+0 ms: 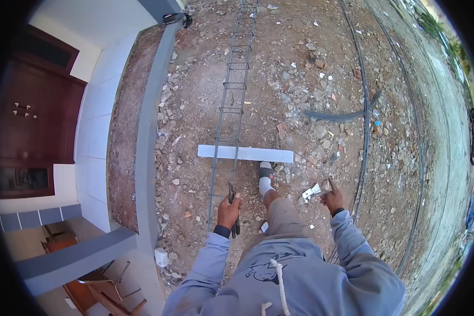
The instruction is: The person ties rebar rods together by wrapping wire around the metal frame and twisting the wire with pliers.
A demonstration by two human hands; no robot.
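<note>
My left hand [228,210] is closed around a dark metal hand tool that looks like pincers [236,227]; its head sticks out above my fingers and its handles below. Just beyond that hand runs a long rebar cage [229,87], two visible bars joined by square stirrups. A whitish plank-like bar [268,154] lies crosswise at the cage, by my foot. My right hand [332,199] is held out over the rubble, its index finger stretched and apart from the thumb; I see nothing in it. White scraps [311,191] appear beside it.
Long loose steel rods [365,110] run along the right. A bundle of thin dark wire [334,115] lies on the stony ground. On the left stand a low grey kerb [148,137], white tiles [100,113], a dark red door [34,100] and a chair [102,282].
</note>
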